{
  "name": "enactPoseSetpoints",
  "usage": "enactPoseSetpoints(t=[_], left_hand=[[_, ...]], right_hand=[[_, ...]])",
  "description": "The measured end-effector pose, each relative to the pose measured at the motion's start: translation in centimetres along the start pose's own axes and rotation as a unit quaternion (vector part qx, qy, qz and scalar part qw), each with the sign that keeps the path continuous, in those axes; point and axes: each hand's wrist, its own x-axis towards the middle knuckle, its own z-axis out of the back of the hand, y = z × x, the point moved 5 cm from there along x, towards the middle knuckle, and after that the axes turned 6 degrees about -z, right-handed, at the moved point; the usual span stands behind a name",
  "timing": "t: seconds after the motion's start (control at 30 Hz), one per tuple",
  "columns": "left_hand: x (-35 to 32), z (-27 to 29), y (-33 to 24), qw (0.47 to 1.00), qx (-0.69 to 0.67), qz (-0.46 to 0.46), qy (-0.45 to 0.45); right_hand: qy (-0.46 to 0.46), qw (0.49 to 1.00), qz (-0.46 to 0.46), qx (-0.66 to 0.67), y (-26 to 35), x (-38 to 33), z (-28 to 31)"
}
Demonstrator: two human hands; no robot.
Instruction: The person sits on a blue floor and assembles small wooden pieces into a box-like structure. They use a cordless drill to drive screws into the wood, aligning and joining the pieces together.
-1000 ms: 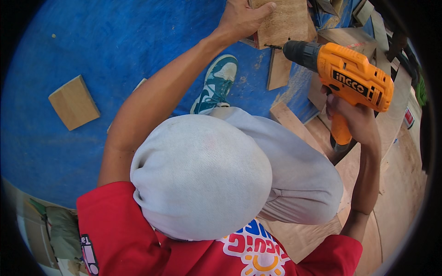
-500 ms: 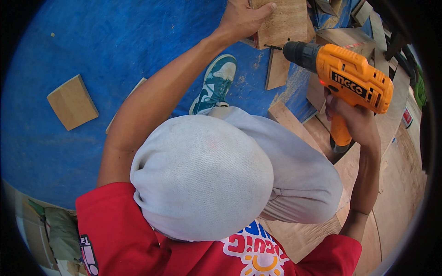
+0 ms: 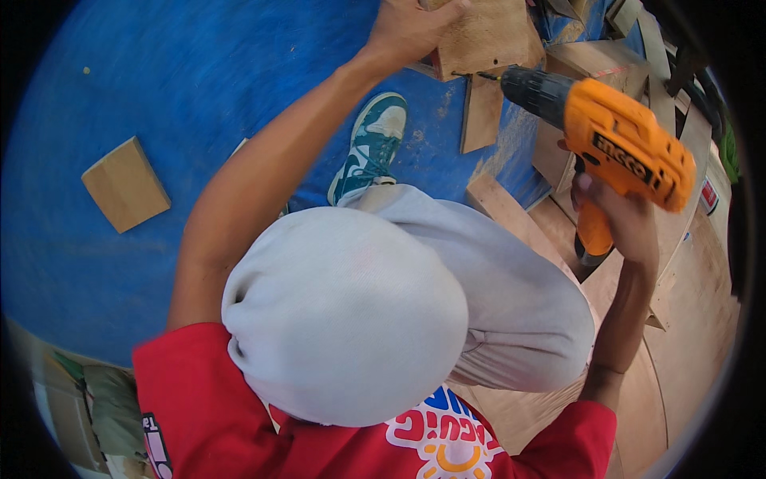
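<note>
My right hand (image 3: 618, 211) is wrapped around the handle of an orange and black cordless drill (image 3: 626, 148). The drill points left, its thin dark bit (image 3: 477, 76) reaching along the near edge of a wooden block (image 3: 483, 36). Whether the bit touches the wood I cannot tell. A small dark hole shows in the block close to that edge. My left hand (image 3: 411, 32) grips the block's left side at the top of the view, thumb laid over the upper face; its other fingers are partly cut off or hidden.
A blue tarp (image 3: 255, 56) covers the ground on the left, with a square wooden piece (image 3: 126, 185) lying on it. A narrow board (image 3: 481, 120) lies below the block. Several planks and plywood pieces (image 3: 690, 319) fill the right side. My shoe (image 3: 375, 140) rests on the tarp.
The drill and my right hand have shifted right, and the drill's body has tilted down at its rear. My left hand and the block have moved slightly up and left.
</note>
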Motion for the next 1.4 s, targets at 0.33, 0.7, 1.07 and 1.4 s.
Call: enactPoseSetpoints(t=[0.33, 0.7, 1.07, 1.4], left_hand=[[-4.1, 1.8, -0.8, 0.923, 0.315, 0.020, 0.219], [-6.0, 3.1, -0.5, 0.858, 0.451, -0.073, 0.233], [-5.6, 3.5, -1.0, 0.816, 0.513, -0.049, 0.262], [-7.3, 3.0, -1.6, 0.855, 0.479, -0.090, 0.180]], right_hand=[[-0.226, 0.973, 0.030, 0.020, -20.7, 2.0, -4.8], [-0.339, 0.918, 0.119, -0.168, -30.9, 16.0, -19.6], [-0.144, 0.972, 0.080, -0.170, -25.0, 17.3, -14.1], [0.063, 0.938, 0.280, 0.196, -9.1, 22.5, -3.1]])
